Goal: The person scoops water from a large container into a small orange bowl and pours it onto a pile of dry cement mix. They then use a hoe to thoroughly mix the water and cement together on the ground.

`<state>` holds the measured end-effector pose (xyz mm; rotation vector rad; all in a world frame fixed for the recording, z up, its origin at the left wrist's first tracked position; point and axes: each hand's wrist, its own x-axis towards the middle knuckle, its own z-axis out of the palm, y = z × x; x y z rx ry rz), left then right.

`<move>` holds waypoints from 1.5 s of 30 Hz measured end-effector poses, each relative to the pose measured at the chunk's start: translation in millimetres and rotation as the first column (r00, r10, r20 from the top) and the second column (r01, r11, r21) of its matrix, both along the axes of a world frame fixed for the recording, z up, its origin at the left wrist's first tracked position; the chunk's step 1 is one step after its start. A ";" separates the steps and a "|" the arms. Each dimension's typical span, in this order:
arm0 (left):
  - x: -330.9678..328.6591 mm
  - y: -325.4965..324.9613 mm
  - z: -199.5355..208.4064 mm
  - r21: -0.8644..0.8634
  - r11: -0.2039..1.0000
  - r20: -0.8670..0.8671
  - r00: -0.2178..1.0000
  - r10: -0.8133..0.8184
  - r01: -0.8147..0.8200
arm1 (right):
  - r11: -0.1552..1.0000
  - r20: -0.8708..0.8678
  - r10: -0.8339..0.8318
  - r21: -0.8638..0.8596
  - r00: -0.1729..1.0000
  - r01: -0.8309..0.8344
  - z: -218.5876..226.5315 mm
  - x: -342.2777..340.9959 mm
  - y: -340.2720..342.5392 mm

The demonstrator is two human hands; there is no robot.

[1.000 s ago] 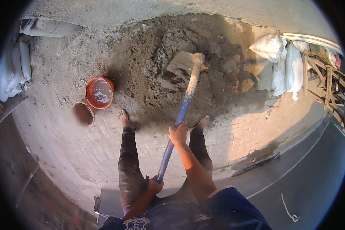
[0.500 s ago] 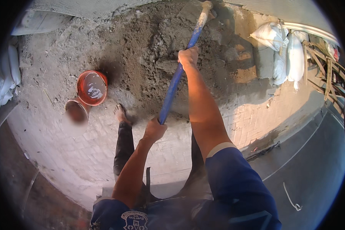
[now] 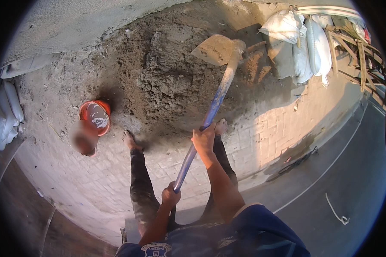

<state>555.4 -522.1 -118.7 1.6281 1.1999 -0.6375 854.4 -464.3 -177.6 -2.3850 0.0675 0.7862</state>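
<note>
Paving (image 3: 103, 180) lay beneath left hand (image 3: 170, 197) and right hand (image 3: 204, 139), whose fingers were clamped, spaced along the hoe (image 3: 219, 94) (likely for leverage); beyond them rose a heap (image 3: 167, 79), perhaps mortar.

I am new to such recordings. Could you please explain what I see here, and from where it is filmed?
There is no machine: these are a person's bare hands. The camera is worn on the head and looks down; its fisheye lens bends straight edges. The left hand grips the lower end of a blue-handled hoe; the right hand holds nearer the blade. The blade is at a heap of grey, mortar-like mixture on the ground; whether they touch is unclear. Left of it stands an orange bucket of greyish liquid; white sacks lie to both sides.
</note>
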 end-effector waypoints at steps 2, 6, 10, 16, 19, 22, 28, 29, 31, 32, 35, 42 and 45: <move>73.8 25.6 -44.6 0.043 0.998 0.044 0.998 -0.046 0.044 | 0.974 -0.132 -0.217 0.039 0.967 0.224 -0.9 89.1 28.1; 251.2 90.2 -87.7 -0.035 0.993 0.070 0.991 -0.110 0.112 | 0.959 0.029 -0.245 0.153 0.969 0.238 -60.3 257.4 61.5; 346.3 132.3 -69.0 -0.190 0.978 -0.055 0.994 -0.092 0.080 | 0.975 0.054 -0.220 0.000 0.974 0.220 -83.1 349.0 92.2; 296.2 151.3 -46.9 -0.161 0.986 0.013 0.999 -0.050 0.052 | 0.967 0.046 -0.229 -0.101 0.972 0.232 -81.6 304.8 120.7; 261.6 155.4 -20.6 -0.181 0.984 -0.032 0.999 -0.009 0.003 | 0.975 -0.020 -0.182 -0.134 0.983 0.178 -77.7 263.9 123.0; 214.2 157.5 -16.5 -0.139 0.990 -0.090 0.996 -0.017 0.005 | 0.970 -0.036 -0.208 -0.138 0.978 0.201 -66.4 207.6 134.8; 141.7 142.2 26.8 -0.184 0.983 -0.184 0.982 -0.041 0.007 | 0.972 -0.149 -0.186 -0.171 0.971 0.160 -56.6 126.7 107.0; 122.8 134.4 35.0 -0.166 0.986 -0.187 0.982 -0.033 0.002 | 0.974 -0.161 -0.163 -0.181 0.973 0.134 -42.4 105.4 107.2; 80.6 109.1 51.0 -0.140 0.990 -0.191 0.982 -0.014 -0.013 | 0.976 -0.185 -0.123 -0.199 0.975 0.086 -25.8 64.5 93.7; 58.0 95.4 59.6 -0.130 0.991 -0.194 0.981 -0.001 -0.025 | 0.981 -0.198 -0.096 -0.183 0.975 0.060 -24.9 40.5 80.3; -41.8 36.6 74.9 -0.083 0.994 -0.186 0.981 0.059 -0.076 | 0.997 -0.313 -0.028 -0.074 0.949 0.005 -14.0 -62.4 37.5; 50.9 46.8 -14.9 0.027 0.999 -0.055 0.998 0.043 -0.042 | 0.997 0.010 -0.026 0.078 1.000 0.025 -20.5 44.7 59.8; 164.3 98.6 -74.6 0.034 0.999 0.030 0.999 0.036 -0.037 | 0.999 0.174 -0.001 0.039 0.985 -0.006 -76.3 169.1 109.6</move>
